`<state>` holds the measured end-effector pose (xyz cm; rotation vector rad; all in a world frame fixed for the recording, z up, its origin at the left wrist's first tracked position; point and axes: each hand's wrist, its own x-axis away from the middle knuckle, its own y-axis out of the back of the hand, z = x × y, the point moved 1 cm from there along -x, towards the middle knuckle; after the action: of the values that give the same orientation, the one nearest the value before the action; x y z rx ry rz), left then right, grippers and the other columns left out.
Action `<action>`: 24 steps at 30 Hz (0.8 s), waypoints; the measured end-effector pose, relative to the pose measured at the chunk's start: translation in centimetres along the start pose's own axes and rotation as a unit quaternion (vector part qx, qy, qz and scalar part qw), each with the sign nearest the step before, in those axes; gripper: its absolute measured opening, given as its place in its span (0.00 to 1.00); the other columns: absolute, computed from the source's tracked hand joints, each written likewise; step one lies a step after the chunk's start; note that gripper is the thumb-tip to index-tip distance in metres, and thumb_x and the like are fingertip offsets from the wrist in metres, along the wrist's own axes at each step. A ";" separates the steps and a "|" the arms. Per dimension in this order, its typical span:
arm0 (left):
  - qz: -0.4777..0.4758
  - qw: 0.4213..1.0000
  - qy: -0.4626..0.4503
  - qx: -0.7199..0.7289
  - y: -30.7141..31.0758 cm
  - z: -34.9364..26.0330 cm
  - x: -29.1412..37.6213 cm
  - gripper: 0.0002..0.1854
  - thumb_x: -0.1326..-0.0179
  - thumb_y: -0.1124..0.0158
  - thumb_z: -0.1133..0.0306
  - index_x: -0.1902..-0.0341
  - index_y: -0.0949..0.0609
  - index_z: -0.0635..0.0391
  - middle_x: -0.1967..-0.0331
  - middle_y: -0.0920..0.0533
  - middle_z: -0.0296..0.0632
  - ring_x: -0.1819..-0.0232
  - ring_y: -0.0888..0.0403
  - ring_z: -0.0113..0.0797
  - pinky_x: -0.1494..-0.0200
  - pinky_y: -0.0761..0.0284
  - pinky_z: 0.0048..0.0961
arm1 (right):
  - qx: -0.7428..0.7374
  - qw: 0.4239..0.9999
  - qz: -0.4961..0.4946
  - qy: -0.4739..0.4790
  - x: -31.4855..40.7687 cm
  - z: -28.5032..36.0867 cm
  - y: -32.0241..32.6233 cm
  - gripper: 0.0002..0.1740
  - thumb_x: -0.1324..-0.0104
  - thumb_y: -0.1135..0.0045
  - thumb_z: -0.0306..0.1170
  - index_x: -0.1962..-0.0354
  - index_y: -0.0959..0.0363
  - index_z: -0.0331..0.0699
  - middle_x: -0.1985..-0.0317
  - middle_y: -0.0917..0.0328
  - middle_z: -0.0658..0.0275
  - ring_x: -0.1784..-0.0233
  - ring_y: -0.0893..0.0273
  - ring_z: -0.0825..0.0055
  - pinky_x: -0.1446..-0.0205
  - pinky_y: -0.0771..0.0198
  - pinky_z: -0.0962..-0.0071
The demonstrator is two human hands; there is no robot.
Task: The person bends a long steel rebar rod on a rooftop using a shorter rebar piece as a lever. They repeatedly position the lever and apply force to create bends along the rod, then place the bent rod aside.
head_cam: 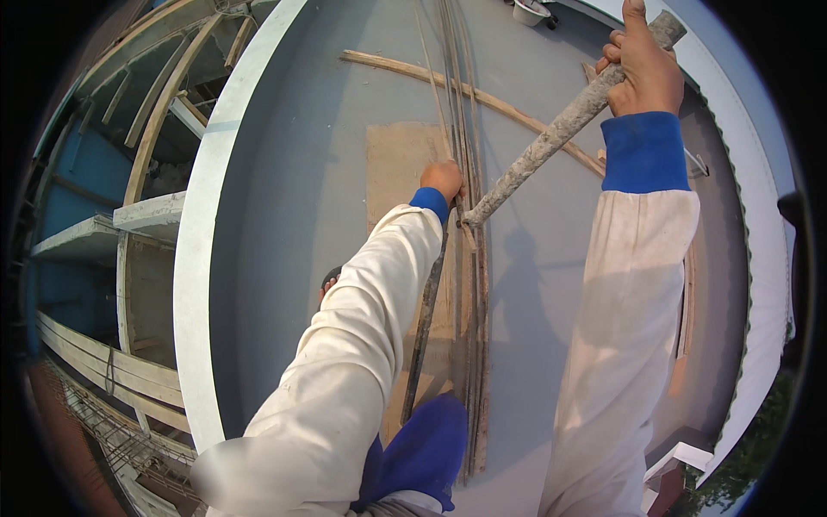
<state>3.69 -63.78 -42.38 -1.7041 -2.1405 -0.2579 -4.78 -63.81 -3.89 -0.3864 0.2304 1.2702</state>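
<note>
My right hand (649, 74) is raised at the upper right and grips a cement-crusted metal pipe (549, 142) near its top end, thumb sticking up. That pipe slants down to the left, and its lower end meets the bundle of steel bars (479, 310) just right of my left hand. My left hand (442, 179) is closed around a thin steel rod (434, 84) that runs away from me. Its fingertips are mostly hidden. Below it, a dark metal bar (423, 336) lies slanted toward my blue-clad knee (426, 420).
Under the bars lies a plywood sheet (394, 161). A wooden beam (400, 66) crosses beneath them on the grey floor. A white parapet (200, 310) borders the left, with timber framing (148, 123) beyond. At the top stands a white tub (530, 13). Another low wall (769, 258) edges the right.
</note>
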 end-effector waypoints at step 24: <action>0.013 0.998 -0.034 -0.047 0.9 1.9 -1.5 0.14 0.29 0.51 0.64 0.62 0.24 0.64 0.78 0.22 0.43 0.83 0.26 0.35 0.78 0.29 0.35 | -0.101 0.978 0.160 -0.087 3.2 3.8 4.6 0.25 0.32 0.36 0.50 0.76 0.39 0.47 0.77 0.38 0.73 0.75 0.38 0.84 0.66 0.35 0.77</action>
<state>4.46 -64.23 -44.80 -1.8163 -2.1850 -0.3009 -8.44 -58.31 -2.33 -0.4208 0.0133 1.6431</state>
